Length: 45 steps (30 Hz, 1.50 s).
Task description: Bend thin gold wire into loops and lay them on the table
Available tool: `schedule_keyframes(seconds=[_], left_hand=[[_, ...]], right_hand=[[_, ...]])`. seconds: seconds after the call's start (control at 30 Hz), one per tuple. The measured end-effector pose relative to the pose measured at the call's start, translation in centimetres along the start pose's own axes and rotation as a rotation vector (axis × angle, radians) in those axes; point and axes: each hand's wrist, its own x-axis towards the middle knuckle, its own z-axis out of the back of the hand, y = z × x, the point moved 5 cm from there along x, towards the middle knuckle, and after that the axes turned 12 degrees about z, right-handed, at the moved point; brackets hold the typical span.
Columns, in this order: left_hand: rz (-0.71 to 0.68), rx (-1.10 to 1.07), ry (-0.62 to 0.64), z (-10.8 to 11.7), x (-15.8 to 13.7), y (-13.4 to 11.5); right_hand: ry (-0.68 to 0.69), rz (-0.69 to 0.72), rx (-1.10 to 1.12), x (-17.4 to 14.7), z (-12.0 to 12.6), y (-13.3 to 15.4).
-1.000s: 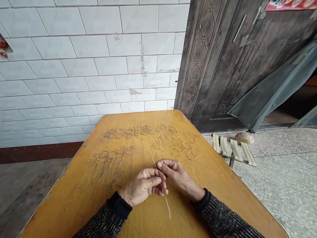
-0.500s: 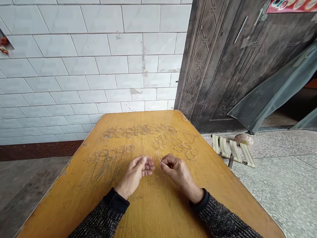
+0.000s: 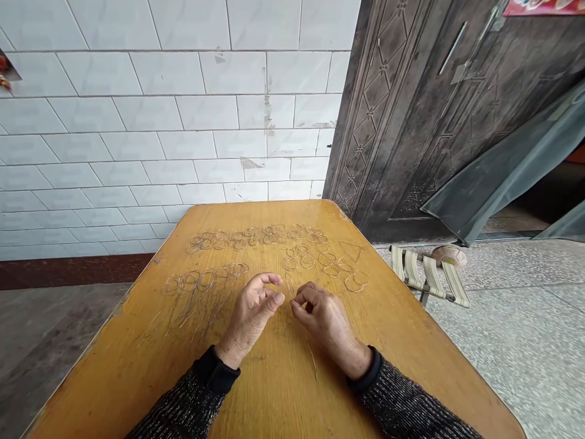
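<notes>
Between thumb and forefinger, my right hand [image 3: 323, 317] pinches a thin wire [image 3: 311, 353]; one end trails toward me, and a short bent end shows above the fingers. My left hand [image 3: 256, 308] is close by on the left, thumb and fingers apart, with nothing visible in it. Beyond my hands lie wire loops bent into petal shapes [image 3: 299, 258]. To the left rests a group of looped wires with long straight tails [image 3: 205, 281]. A further row of wire loops [image 3: 237, 240] stretches across the far part of the table.
The wooden table [image 3: 274, 390] reaches a white tiled wall [image 3: 192, 116]. A triangular wire piece [image 3: 351, 250] lies near its right edge. On the floor to the right stands a striped folding stool [image 3: 429, 275], before a dark carved door [image 3: 402, 122] and a grey curtain [image 3: 507, 164].
My left hand has opened wider, its thumb and fingers spreading apart. My right hand has shifted slightly left, still pinching the wire. The view has tilted a little downward.
</notes>
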Motion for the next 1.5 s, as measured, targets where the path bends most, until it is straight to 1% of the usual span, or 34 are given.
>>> schedule_keyframes(seconds=[0.1, 0.2, 0.3, 0.43, 0.53, 0.67, 0.73, 0.8, 0.93, 1.0, 1.07, 1.13, 1.23, 1.37, 1.5], left_hand=[[-0.047, 0.052, -0.039, -0.2, 0.1, 0.4], [-0.026, 0.032, -0.062, -0.3, 0.3, 0.9], [0.016, -0.002, -0.049, -0.4, 0.5, 1.1], [0.081, -0.106, 0.006, -0.7, 0.7, 1.5], [0.141, -0.206, 0.014, -0.8, 0.9, 2.1], [0.188, -0.413, 0.074, -0.7, 0.9, 2.5], [0.212, -0.494, 0.11, -0.6, 1.0, 2.5], [0.234, -0.548, 0.125, -0.3, 1.0, 2.5], [0.235, -0.634, 0.104, 0.5, 1.3, 2.5], [0.209, -0.568, 0.062, 0.8, 1.3, 2.4], [0.178, -0.429, -0.004, 1.2, 1.4, 2.4], [0.152, -0.277, -0.065, 1.3, 1.3, 2.3], [0.119, -0.115, -0.129, 1.4, 1.2, 2.1], [0.074, 0.045, -0.189, 1.3, 0.9, 1.7], [-0.035, 0.19, -0.23, 1.1, 0.6, 1.2]], right_hand=[[0.045, 0.0, -0.089, 0.0, -0.3, 0.4], [0.057, -0.002, -0.125, 0.0, -0.4, 0.4], [0.064, -0.03, -0.082, -0.1, -0.5, 0.2], [0.081, -0.078, 0.036, -0.3, -0.8, 0.1], [0.098, -0.133, 0.189, -0.3, -1.2, 0.1], [0.182, -0.315, 0.651, -0.3, -2.3, -0.3], [0.184, -0.364, 0.807, -0.3, -2.5, -0.3], [0.131, -0.356, 0.808, -0.2, -2.1, -0.5], [0.051, -0.27, 0.583, -0.1, -1.1, -0.8], [0.045, -0.214, 0.459, -0.1, -0.6, -0.7], [0.05, -0.17, 0.367, -0.1, -0.3, -0.5], [0.07, -0.149, 0.331, -0.1, -0.2, -0.3], [0.118, -0.158, 0.398, -0.1, -0.6, -0.1], [0.143, -0.232, 0.577, 0.0, -1.1, -0.1], [0.148, -0.305, 0.723, -0.1, -1.7, -0.2]])
